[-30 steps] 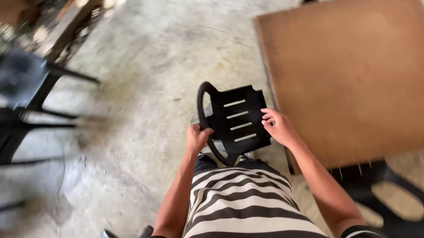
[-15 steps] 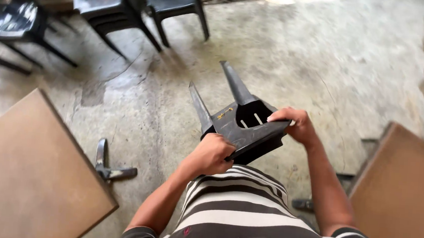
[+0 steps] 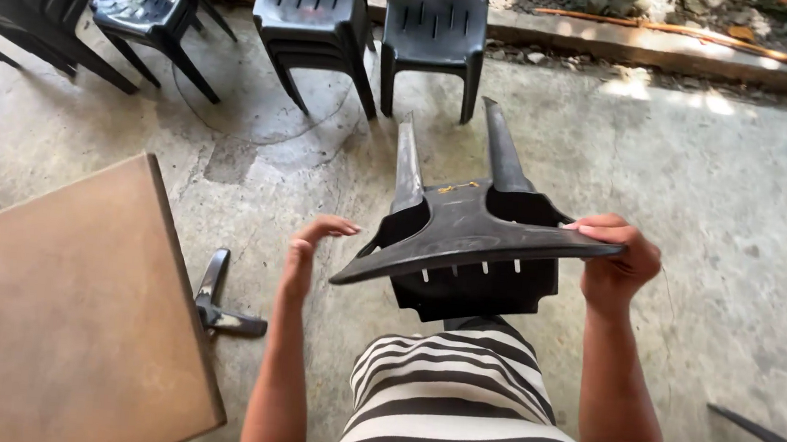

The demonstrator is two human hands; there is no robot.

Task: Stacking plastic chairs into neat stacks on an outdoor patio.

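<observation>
Black plastic chair held upside down over the concrete floor [image 3: 708, 206], mid-carry.

The chair [image 3: 466, 245] hung inverted at centre, legs pointing far toward stacked black chairs [image 3: 320, 22]; a brown tabletop [image 3: 65, 300] lay near left. The right hand [image 3: 617, 260] clenched the seat's right edge; the left hand [image 3: 304, 247] hovered released beside the left edge and probably needed to regrip there.

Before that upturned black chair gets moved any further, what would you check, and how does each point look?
1. Right hand grips the black plastic chair at its edge: ok.
2. Left hand on the chair: not ok, open and apart from it.
3. Chair legs point away from the body: ok.
4. Brown table clear of the chair: ok.
5. Stacked chairs ahead stand apart: ok.
6. Cracks in the chair: cannot tell.
</observation>
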